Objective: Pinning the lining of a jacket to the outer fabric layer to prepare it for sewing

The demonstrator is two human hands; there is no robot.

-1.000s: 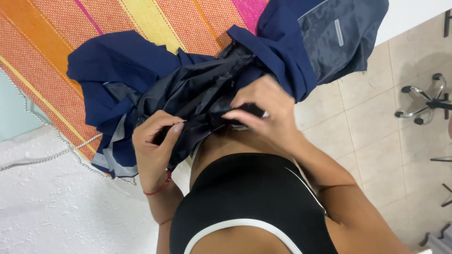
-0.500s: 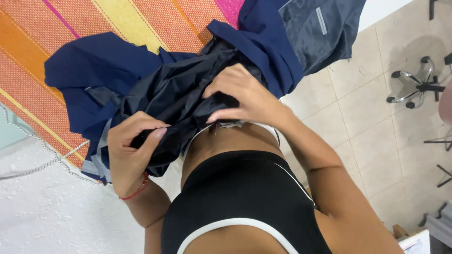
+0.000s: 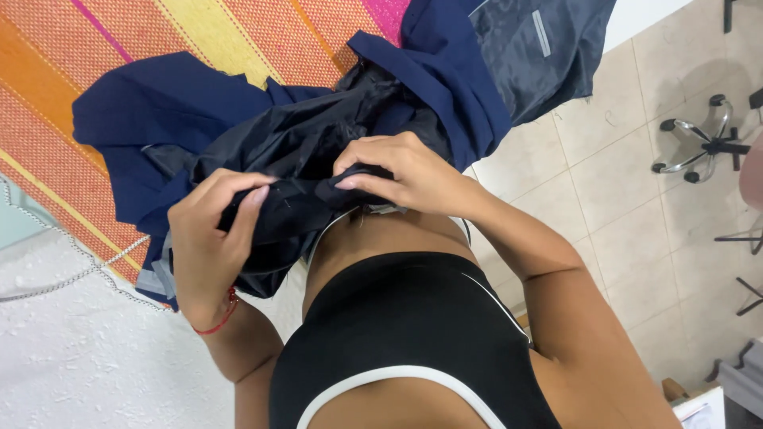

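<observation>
Both hands are pinching the navy jacket's dark lining: left hand (image 3: 208, 238) and right hand (image 3: 405, 176) are gripping the jacket (image 3: 262, 135), bunched at the striped bedspread's (image 3: 199, 32) near edge.

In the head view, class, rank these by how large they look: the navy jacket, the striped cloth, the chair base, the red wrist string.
1. Striped cloth, partly covered
2. Navy jacket
3. Chair base, far off, so unsure
4. Red wrist string

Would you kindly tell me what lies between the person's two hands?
In the head view, a bunched fold of the dark navy garment spans between the left hand and the right hand; both pinch it.
</observation>
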